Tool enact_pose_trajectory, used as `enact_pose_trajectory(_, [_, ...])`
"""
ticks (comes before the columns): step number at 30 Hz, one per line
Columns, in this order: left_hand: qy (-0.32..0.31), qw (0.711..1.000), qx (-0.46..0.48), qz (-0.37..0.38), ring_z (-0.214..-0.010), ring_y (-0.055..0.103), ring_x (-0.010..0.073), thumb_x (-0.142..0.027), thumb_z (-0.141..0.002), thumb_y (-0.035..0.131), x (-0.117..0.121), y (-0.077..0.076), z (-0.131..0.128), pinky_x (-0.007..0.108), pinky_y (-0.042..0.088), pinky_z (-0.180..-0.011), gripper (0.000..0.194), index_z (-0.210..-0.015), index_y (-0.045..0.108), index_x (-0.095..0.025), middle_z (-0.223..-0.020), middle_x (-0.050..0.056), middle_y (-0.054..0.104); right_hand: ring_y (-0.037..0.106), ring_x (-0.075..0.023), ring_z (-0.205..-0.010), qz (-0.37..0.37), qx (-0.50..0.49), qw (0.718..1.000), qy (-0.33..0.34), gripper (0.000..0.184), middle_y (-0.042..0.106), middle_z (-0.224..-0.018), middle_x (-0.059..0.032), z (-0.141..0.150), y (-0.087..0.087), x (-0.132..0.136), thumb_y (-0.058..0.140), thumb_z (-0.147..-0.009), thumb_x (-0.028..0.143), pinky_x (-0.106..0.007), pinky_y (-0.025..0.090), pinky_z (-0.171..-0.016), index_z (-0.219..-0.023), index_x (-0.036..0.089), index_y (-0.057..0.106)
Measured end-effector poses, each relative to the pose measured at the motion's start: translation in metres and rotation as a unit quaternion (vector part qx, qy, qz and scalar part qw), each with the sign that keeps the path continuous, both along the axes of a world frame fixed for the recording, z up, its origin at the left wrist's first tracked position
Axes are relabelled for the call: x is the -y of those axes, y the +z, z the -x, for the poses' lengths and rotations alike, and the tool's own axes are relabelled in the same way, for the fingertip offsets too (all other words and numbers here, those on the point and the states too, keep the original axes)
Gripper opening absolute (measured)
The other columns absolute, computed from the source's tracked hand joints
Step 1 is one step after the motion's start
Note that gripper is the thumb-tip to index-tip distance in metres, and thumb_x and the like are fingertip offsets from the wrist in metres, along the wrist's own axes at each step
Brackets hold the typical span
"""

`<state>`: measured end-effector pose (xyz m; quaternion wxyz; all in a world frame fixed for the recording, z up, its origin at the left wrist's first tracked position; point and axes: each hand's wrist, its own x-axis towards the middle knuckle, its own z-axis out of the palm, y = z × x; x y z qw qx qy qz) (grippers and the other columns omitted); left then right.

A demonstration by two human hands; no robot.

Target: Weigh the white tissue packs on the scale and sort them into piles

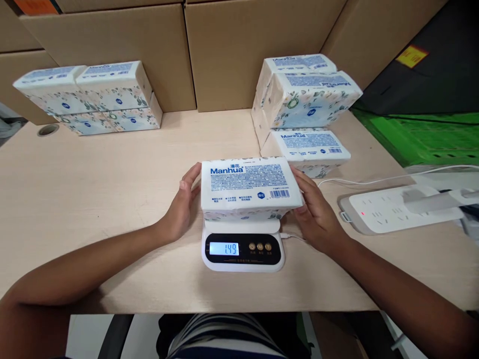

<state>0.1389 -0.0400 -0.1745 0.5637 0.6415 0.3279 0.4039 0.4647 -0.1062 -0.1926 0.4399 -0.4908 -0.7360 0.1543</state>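
A white and blue pack of tissues (252, 182) marked "Manhua" lies on a white kitchen scale (243, 267), hiding most of its platform. The scale's lit display (223, 249) shows the digits 1, 4 and 9. My left hand (181, 204) is at the pack's left end, with its fingertips against the side and partly behind it. At the opposite end, my right hand (316, 212) grips the right edge, thumb in front and fingers along the side. Together both hands hold the pack from its two ends.
Stacked tissue packs stand at the back left (93, 99) and back right (307, 107); one more pack (310, 144) sits in front of the right stack. A power strip (396, 209) with a cable lies at right. Cardboard boxes (262, 55) line the back, near a green crate (422, 137).
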Motion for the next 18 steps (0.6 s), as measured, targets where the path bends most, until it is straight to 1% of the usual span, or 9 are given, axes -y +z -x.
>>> enact_pose_trajectory(4, [-0.007,1.0,0.004,0.002,-0.176,0.024,0.0352,-0.086,-0.107,0.021,0.0008,0.0023,-0.001,0.069,0.039,-0.136,0.081,-0.174,0.038,-0.045,-0.175,0.002,0.051,0.042,-0.0367,-0.168,0.001,-0.003,1.0,-0.006,0.065,0.046,-0.18,-0.0087,0.0016,0.0001,0.001,0.046,-0.112,0.07,-0.068,0.041,-0.135,-0.172,0.042,0.045])
enact_pose_trajectory(9, [0.01,1.0,0.006,0.022,-0.175,0.026,0.0355,-0.087,-0.106,0.025,0.0032,0.0039,-0.0019,0.069,0.042,-0.134,0.082,-0.173,0.04,-0.043,-0.174,0.004,0.053,0.04,-0.0372,-0.169,0.024,-0.015,0.999,-0.017,0.067,0.047,-0.179,-0.0091,0.0038,0.0018,0.002,0.046,-0.111,0.072,-0.068,0.043,-0.134,-0.17,0.04,0.047])
enact_pose_trajectory(13, [0.02,0.999,0.007,0.028,-0.176,0.024,0.0338,-0.087,-0.105,0.027,0.0035,0.0019,-0.0005,0.068,0.039,-0.136,0.081,-0.173,0.04,-0.044,-0.172,0.003,0.054,0.04,-0.0378,-0.169,0.027,-0.015,0.999,-0.014,0.067,0.047,-0.179,-0.0075,0.0035,0.0018,0.0022,0.046,-0.111,0.072,-0.068,0.044,-0.133,-0.17,0.04,0.047])
enact_pose_trajectory(16, [0.021,1.0,0.003,0.022,-0.176,0.023,0.0341,-0.087,-0.105,0.028,0.0034,0.0019,0.0003,0.068,0.038,-0.137,0.081,-0.173,0.04,-0.043,-0.175,0.003,0.051,0.04,-0.0368,-0.169,0.021,-0.015,1.0,-0.011,0.065,0.048,-0.178,-0.0076,0.0032,0.0012,0.0023,0.047,-0.112,0.07,-0.067,0.043,-0.134,-0.17,0.041,0.047])
enact_pose_trajectory(18, [0.02,1.0,-0.001,0.016,-0.176,0.023,0.035,-0.087,-0.106,0.027,0.0037,0.003,-0.0001,0.068,0.04,-0.136,0.081,-0.173,0.04,-0.043,-0.178,0.003,0.047,0.039,-0.0363,-0.17,0.019,-0.019,1.0,-0.012,0.064,0.048,-0.178,-0.0079,0.0032,0.001,0.0023,0.048,-0.112,0.069,-0.066,0.042,-0.134,-0.17,0.041,0.048])
